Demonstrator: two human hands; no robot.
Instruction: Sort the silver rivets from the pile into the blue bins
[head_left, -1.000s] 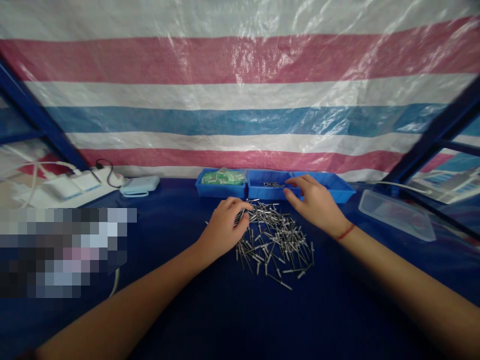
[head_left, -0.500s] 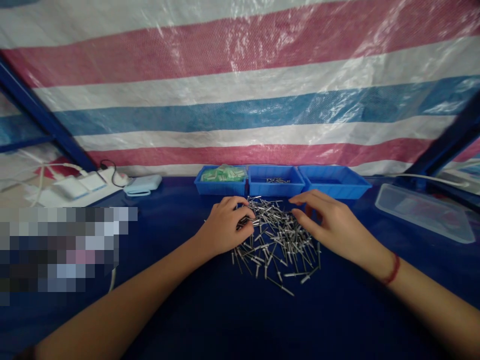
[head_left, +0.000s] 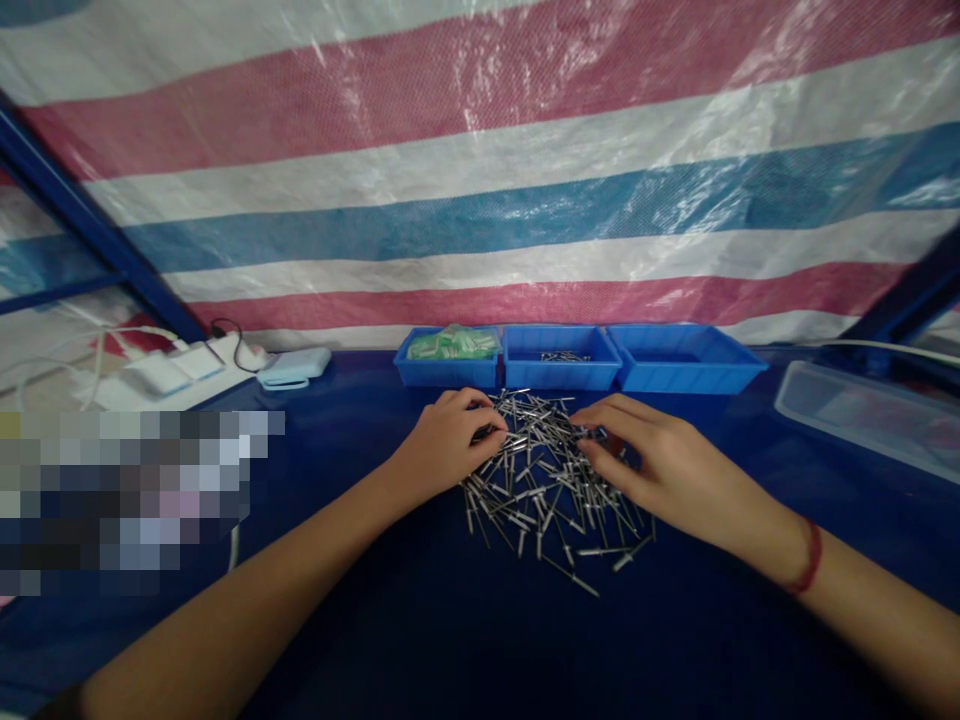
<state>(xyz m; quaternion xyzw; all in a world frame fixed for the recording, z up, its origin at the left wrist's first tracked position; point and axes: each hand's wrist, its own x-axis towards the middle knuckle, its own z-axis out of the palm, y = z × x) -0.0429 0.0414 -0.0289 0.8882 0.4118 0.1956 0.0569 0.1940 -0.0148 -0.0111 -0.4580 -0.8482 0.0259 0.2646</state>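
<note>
A loose pile of blind rivets [head_left: 536, 480] is lying on the dark blue tabletop [head_left: 450, 640], between your two hands. Your left hand [head_left: 446, 445] is curving over the pile's left edge, thumb and forefinger nearly meeting; you are hiding too much there to tell whether you are pinching a rivet. Your right hand [head_left: 652, 460] is reaching in from the other side, thumb and fingers parted among the rivets, and whether it is gripping any is also unclear. A red wristband [head_left: 808, 560] is circling your right wrist. Just behind the pile, three blue bins are standing in a row: the left bin [head_left: 448, 375] is holding green packets [head_left: 454, 345], the middle bin [head_left: 559, 377] is holding a few rivets, and the right bin [head_left: 682, 377] is sitting beside it. A clear plastic tray [head_left: 862, 415] is lying farther right, and a light-blue case [head_left: 295, 368] is resting to the left.
</note>
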